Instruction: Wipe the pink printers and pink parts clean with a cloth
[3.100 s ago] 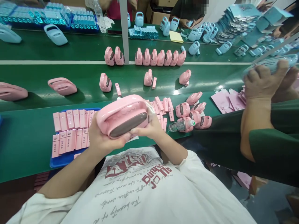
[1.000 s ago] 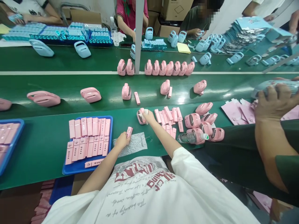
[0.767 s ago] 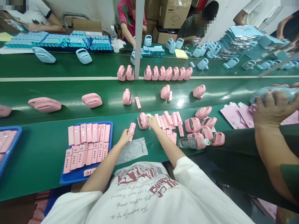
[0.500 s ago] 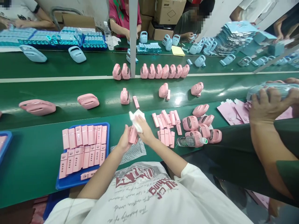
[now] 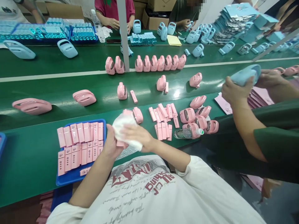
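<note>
My left hand (image 5: 112, 145) is closed around a small pink piece (image 5: 121, 143), mostly hidden under a white cloth (image 5: 122, 127). Gripping that cloth, my right hand (image 5: 139, 135) presses it over the pink piece. Just beyond the cloth is a pink rounded casing (image 5: 138, 115); whether it rests on the table or touches my hands I cannot tell. Pink rectangular strips (image 5: 163, 130) lie in a loose group right of my hands. To the left, a blue tray (image 5: 80, 179) holds rows of similar pink strips. Partly under my hands lies a clear bubble-wrap sheet (image 5: 127, 151).
Several pink casings (image 5: 187, 115) and a clear bottle (image 5: 184, 133) lie right of the strips. Pink units (image 5: 122, 91) stand on the green belt (image 5: 102, 84). A co-worker's hands (image 5: 240, 93) at right hold a light-blue casing (image 5: 245, 75). A metal post (image 5: 123, 34) rises ahead.
Both my hands have shifted left, and the cloth is spread wider over the held piece. A pink casing shows beyond it. The co-worker's hands have moved left, now with a light-blue casing.
</note>
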Demonstrator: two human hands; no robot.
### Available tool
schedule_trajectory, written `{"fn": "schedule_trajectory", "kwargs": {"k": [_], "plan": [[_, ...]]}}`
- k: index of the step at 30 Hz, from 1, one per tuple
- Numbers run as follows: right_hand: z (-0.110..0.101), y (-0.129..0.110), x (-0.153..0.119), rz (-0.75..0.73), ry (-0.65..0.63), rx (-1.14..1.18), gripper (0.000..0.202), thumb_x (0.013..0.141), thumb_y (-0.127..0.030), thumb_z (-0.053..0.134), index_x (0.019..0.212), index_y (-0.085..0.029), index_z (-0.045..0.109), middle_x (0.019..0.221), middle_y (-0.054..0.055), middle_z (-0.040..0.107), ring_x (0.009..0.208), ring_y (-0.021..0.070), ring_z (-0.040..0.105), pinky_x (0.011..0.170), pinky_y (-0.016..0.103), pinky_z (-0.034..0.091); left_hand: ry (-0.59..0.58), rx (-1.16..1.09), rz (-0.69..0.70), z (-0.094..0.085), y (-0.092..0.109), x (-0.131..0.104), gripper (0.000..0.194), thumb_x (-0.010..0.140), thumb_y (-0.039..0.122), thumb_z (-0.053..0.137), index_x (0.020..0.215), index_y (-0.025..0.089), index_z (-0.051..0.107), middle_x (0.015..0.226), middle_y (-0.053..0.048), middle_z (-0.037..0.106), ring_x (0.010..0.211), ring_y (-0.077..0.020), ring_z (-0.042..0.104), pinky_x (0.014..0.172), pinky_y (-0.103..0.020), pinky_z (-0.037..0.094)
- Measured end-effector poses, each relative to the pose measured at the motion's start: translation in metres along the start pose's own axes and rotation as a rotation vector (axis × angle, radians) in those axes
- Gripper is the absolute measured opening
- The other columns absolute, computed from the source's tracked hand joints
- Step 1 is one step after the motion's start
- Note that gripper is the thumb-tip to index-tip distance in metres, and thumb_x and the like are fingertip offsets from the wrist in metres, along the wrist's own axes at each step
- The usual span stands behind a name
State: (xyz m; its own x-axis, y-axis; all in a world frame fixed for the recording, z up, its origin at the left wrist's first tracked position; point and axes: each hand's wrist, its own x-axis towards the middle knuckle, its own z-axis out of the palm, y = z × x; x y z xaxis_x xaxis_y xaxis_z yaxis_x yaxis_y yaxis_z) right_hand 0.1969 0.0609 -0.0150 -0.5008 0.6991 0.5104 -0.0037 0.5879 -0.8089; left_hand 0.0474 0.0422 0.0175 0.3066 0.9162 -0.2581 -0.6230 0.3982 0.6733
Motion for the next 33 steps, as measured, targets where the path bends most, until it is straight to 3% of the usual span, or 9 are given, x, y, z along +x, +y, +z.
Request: {"fn": "schedule_trajectory", "kwargs": {"k": [4,7,13,20,23,26,29,31,33], "plan": [[-0.008,-0.001,0.004,0.492,0.728,0.369,0.059,0.090,-0.062,0.033,0.121,-0.019,0.058,0.115,0.010,0.068,0.118,0.0232,0.059,0.100,0.043,0.047,-0.057,0.020,-0.036,0.006,0.012,-0.008,0.030,0.070,0.041,0.073,0.076,0.015,0.059,0.067,0.002,0.054,0.039,-0.0021,0.042,0.030,-0.013,0.031],[-0.014,-0.005,0.009,0.610,0.862,0.507,0.063,0.082,-0.064,0.047,0.121,-0.016,0.057,0.111,0.010,0.069,0.120,0.0243,0.057,0.099,0.041,0.049,0.017,0.006,-0.057,0.012,0.013,-0.009,0.031,0.071,0.040,0.071,0.085,0.014,0.063,0.074,-0.001,0.057,0.052,-0.0069,0.053,0.040,-0.016,0.043],[-0.009,-0.023,0.009,0.646,0.798,0.565,0.065,0.077,-0.067,0.050,0.115,-0.016,0.059,0.112,0.011,0.068,0.121,0.0261,0.056,0.097,0.041,0.051,0.002,-0.104,-0.169,0.015,0.005,-0.006,0.048,0.073,0.048,0.070,0.105,0.013,0.064,0.064,0.003,0.050,0.045,-0.0043,0.045,0.039,-0.014,0.039],[-0.003,-0.023,0.005,0.609,0.752,0.486,0.064,0.084,-0.066,0.042,0.123,-0.017,0.057,0.116,0.010,0.067,0.124,0.0255,0.054,0.099,0.040,0.051,-0.075,-0.052,-0.155,0.012,-0.001,-0.013,0.045,0.074,0.054,0.068,0.100,0.019,0.062,0.059,0.005,0.051,0.037,-0.0036,0.043,0.033,-0.013,0.033],[-0.003,-0.024,0.007,0.512,0.575,0.300,0.065,0.088,-0.067,0.033,0.128,-0.020,0.055,0.124,0.008,0.063,0.130,0.0236,0.048,0.105,0.039,0.045,-0.083,-0.026,-0.160,0.014,-0.004,-0.013,0.045,0.076,0.055,0.065,0.101,0.018,0.061,0.060,0.005,0.054,0.036,-0.0046,0.045,0.032,-0.014,0.035],[-0.007,-0.025,0.013,0.282,0.254,0.002,0.066,0.087,-0.070,0.030,0.125,-0.024,0.059,0.140,0.005,0.051,0.141,0.0240,0.031,0.116,0.041,0.029,-0.070,0.022,-0.190,0.013,-0.009,-0.011,0.044,0.076,0.059,0.062,0.083,0.015,0.062,0.055,0.002,0.056,0.034,-0.0086,0.049,0.030,-0.017,0.037],[-0.011,-0.021,0.017,0.064,-0.044,-0.151,0.064,0.086,-0.072,0.028,0.114,-0.028,0.066,0.136,0.003,0.055,0.142,0.0240,0.028,0.119,0.045,0.017,-0.053,0.059,-0.239,0.007,-0.012,-0.009,0.048,0.080,0.058,0.057,0.064,0.014,0.057,0.046,0.000,0.055,0.033,-0.0124,0.052,0.029,-0.020,0.040],[-0.012,-0.015,0.017,0.004,-0.103,-0.094,0.063,0.086,-0.072,0.028,0.109,-0.029,0.068,0.127,0.003,0.062,0.138,0.0232,0.036,0.118,0.045,0.020,-0.088,0.045,-0.280,0.003,-0.011,-0.008,0.048,0.083,0.056,0.054,0.062,0.012,0.057,0.044,-0.001,0.055,0.030,-0.0120,0.050,0.027,-0.019,0.038],[-0.012,-0.008,0.018,0.107,0.020,0.020,0.066,0.083,-0.075,0.030,0.109,-0.027,0.068,0.123,0.004,0.064,0.133,0.0235,0.044,0.115,0.044,0.029,-0.148,0.003,-0.308,0.001,-0.008,-0.008,0.046,0.087,0.054,0.049,0.072,0.012,0.061,0.042,-0.001,0.054,0.026,-0.0111,0.046,0.024,-0.018,0.033]]}}
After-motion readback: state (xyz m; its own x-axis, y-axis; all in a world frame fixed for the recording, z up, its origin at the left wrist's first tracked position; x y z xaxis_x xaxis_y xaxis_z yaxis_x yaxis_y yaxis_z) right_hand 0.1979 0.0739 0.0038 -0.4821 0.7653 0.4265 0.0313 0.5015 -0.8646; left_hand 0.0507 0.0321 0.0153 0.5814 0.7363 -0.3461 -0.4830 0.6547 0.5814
